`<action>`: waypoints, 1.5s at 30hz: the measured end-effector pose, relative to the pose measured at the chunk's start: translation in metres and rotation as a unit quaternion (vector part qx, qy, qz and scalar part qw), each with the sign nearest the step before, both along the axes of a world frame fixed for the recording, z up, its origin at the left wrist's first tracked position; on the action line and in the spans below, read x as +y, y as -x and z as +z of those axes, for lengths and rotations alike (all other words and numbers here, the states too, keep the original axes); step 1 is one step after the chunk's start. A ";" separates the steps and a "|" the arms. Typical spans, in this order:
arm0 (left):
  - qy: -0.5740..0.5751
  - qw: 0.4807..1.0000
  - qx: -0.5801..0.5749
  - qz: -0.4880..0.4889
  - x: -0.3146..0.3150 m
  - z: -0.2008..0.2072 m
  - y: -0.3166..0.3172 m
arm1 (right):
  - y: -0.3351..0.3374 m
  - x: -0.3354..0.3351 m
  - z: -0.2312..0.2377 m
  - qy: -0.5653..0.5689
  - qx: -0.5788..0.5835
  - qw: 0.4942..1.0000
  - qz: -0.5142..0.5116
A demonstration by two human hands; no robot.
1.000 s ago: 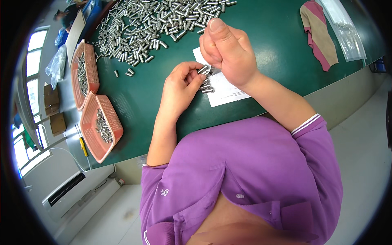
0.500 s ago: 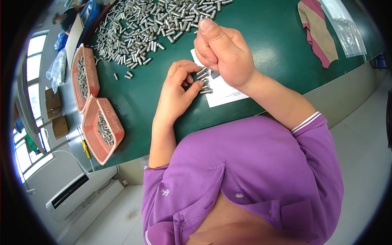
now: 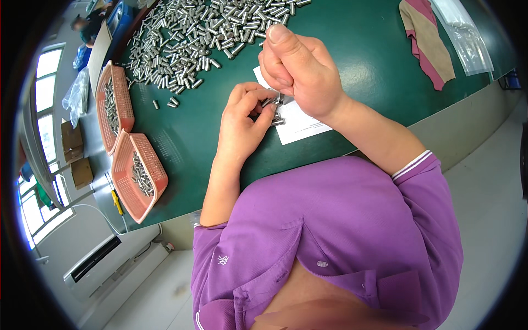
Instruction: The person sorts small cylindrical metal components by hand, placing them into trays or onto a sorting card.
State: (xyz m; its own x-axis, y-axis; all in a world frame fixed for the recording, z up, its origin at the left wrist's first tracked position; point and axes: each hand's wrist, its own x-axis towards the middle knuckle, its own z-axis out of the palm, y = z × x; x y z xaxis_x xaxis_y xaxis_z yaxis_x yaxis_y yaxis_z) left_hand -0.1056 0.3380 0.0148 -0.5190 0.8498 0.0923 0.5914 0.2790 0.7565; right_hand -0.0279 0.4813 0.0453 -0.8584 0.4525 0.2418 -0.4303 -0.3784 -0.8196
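Observation:
My left hand (image 3: 242, 118) is at the near side of the green table, its thumb and fingertips pinched around a small shiny metal cylinder (image 3: 269, 101). Just below those fingertips, a few more metal cylinders (image 3: 278, 120) rest on a white printed sheet (image 3: 302, 122). Close by on the right, my right hand (image 3: 305, 71) is raised over the sheet with its fingers curled in and the thumb on top. Whatever lies inside that fist is hidden from view.
A large heap of metal cylinders (image 3: 187, 41) spreads across the far left. Two pink baskets (image 3: 157, 170) with more cylinders stand at the left edge, near a yellow-handled tool (image 3: 116, 202). A beige-and-pink cloth (image 3: 429, 44) and clear plastic bag (image 3: 465, 41) lie far right.
My left hand has shifted slightly right, and its fingertips have closed on a cylinder from the small group on the sheet. The right fist has hardly moved.

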 end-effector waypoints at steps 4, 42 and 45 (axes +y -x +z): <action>-0.001 1.000 0.000 0.007 0.000 -0.001 0.000 | -0.001 0.001 0.001 0.010 0.006 1.000 0.013; 0.001 0.999 -0.040 -0.004 -0.006 0.000 0.001 | 0.000 0.000 0.001 0.000 -0.030 1.000 -0.008; 0.001 0.999 -0.037 0.010 -0.004 -0.001 -0.001 | -0.001 0.000 0.002 -0.006 -0.031 0.999 -0.011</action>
State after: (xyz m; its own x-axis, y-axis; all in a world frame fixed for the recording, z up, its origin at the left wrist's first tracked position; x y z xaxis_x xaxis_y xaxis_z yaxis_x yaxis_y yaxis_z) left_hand -0.1048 0.3335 0.0143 -0.5404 0.8398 0.0509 0.5284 0.2917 0.7974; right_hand -0.0268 0.4813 0.0471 -0.8618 0.4690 0.1930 -0.3862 -0.3601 -0.8493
